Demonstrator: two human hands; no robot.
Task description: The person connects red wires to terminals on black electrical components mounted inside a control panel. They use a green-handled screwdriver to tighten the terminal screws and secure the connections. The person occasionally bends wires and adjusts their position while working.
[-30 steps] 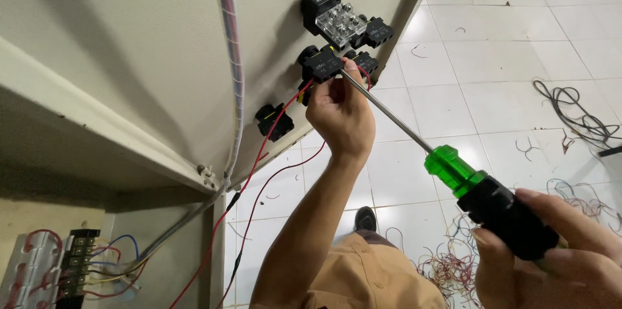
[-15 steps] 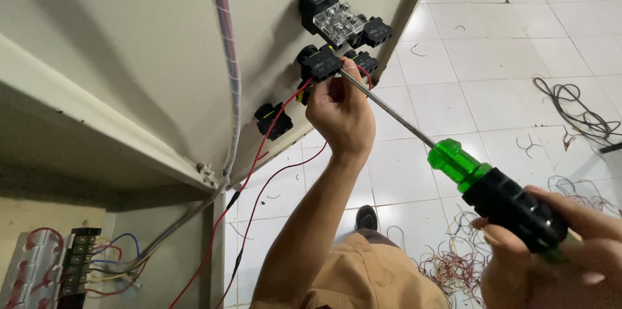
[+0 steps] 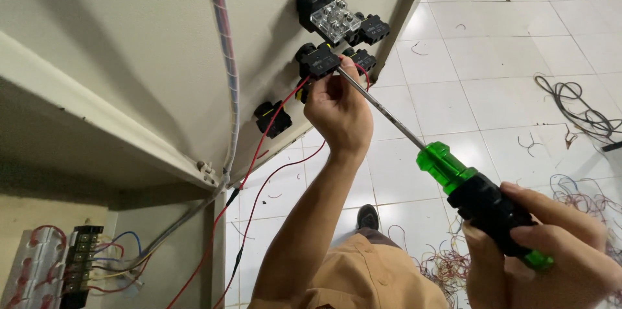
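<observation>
Clenched around the black and green handle, the right hand [image 3: 551, 251] has a firm grip on a long screwdriver [image 3: 453, 173] at near right. Its shaft slants up left to a black switch block [image 3: 319, 61] on the big cream cabinet door [image 3: 129, 43]. Pinched at that block, the left hand [image 3: 340, 111] grasps a thin red wire [image 3: 262, 147].
</observation>
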